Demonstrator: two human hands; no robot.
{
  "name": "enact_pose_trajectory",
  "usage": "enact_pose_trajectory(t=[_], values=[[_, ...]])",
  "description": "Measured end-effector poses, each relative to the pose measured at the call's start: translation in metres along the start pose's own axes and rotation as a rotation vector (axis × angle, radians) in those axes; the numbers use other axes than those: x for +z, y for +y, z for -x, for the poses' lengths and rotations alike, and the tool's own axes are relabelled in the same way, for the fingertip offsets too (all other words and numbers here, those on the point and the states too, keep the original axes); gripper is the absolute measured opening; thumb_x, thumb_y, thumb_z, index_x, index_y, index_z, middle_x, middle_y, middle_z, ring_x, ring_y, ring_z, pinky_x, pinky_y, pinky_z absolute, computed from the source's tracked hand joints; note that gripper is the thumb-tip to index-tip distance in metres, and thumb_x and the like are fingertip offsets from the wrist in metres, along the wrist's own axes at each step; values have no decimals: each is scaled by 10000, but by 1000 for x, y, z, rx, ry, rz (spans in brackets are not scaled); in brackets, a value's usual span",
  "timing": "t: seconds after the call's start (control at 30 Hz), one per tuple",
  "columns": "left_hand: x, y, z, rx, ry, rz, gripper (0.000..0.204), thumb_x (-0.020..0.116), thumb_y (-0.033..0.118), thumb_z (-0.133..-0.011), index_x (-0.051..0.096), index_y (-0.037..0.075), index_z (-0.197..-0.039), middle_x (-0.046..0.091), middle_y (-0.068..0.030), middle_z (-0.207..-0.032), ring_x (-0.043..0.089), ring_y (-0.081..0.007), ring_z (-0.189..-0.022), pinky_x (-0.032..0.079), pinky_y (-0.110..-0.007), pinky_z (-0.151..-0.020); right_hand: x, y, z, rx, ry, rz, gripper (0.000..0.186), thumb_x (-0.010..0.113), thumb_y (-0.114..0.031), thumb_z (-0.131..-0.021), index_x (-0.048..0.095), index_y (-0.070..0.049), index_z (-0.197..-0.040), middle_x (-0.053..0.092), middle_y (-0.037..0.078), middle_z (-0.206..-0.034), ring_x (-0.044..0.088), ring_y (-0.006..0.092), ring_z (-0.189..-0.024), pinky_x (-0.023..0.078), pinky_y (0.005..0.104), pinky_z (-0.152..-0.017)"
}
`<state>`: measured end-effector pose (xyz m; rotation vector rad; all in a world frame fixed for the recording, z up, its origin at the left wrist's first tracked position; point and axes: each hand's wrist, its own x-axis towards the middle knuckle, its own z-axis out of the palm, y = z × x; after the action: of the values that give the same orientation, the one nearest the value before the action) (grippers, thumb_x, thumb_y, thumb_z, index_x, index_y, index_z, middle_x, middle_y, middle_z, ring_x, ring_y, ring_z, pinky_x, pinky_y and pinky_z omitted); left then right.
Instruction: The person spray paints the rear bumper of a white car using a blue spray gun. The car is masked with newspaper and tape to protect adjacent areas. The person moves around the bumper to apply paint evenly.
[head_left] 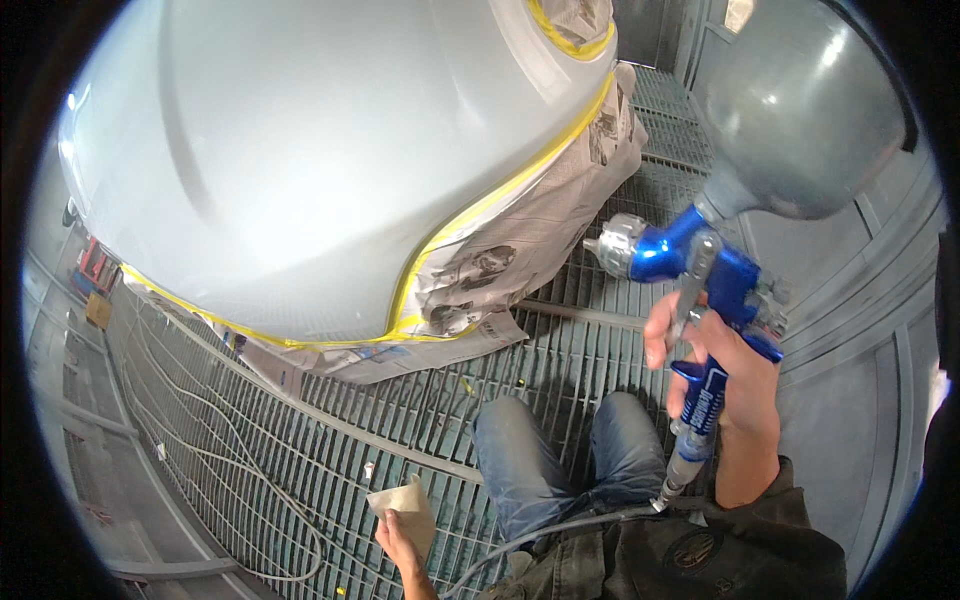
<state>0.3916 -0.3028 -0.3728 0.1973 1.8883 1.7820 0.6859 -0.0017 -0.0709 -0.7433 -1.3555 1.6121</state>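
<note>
My right hand [735,375] is wrapped round the handle of a blue spray gun [665,250], fingers by its silver trigger. A large translucent grey paint cup [800,110] tops the gun, and the silver nozzle points left toward a car body panel [330,150]. From the handle's base a grey air hose [590,520] runs down across my lap. Low on the left, my left hand [398,545] pinches a folded beige sheet [408,510], paper or cloth. Light grey and glossy, the panel is edged with yellow masking tape [480,205] and newspaper [500,265].
Metal grating [330,430] forms the floor, with the hose looping over it at the left. Grey wall panels [850,330] close in on the right. A cardboard box [98,310] and a red object [97,268] stand at the far left.
</note>
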Motion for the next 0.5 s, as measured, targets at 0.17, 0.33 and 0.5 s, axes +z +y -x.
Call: enact_pose_trajectory(t=[0.17, 0.33, 0.5], values=[[3, -4, 6, -7, -33, -56, 360, 498, 291, -1013, 628, -35, -1094, 667, -67, -946, 603, -138, -819, 482, -284, -729, -27, 12, 20, -13, -51, -138, 491, 531, -308, -977, 452, 157, -1117, 555, 233, -952, 620, 253, -795, 557, 261, -407], [32, 14, 18, -6, -143, -100, 286, 517, 258, -1005, 617, -9, -1033, 629, -25, -903, 560, -113, -797, 457, -266, -723, -67, 41, 44, 2, -32, -293, 504, 628, -309, -934, 471, 103, -1177, 603, 243, -940, 651, 262, -787, 559, 275, -437], [72, 31, 33, 26, -286, -138, 255, 486, 152, -1009, 599, -22, -1157, 643, -67, -1031, 572, -124, -947, 453, -260, -833, -82, 65, 59, -34, 34, -462, 652, 626, -272, -929, 301, 89, -1364, 593, 264, -897, 647, 307, -718, 546, 306, -373]])
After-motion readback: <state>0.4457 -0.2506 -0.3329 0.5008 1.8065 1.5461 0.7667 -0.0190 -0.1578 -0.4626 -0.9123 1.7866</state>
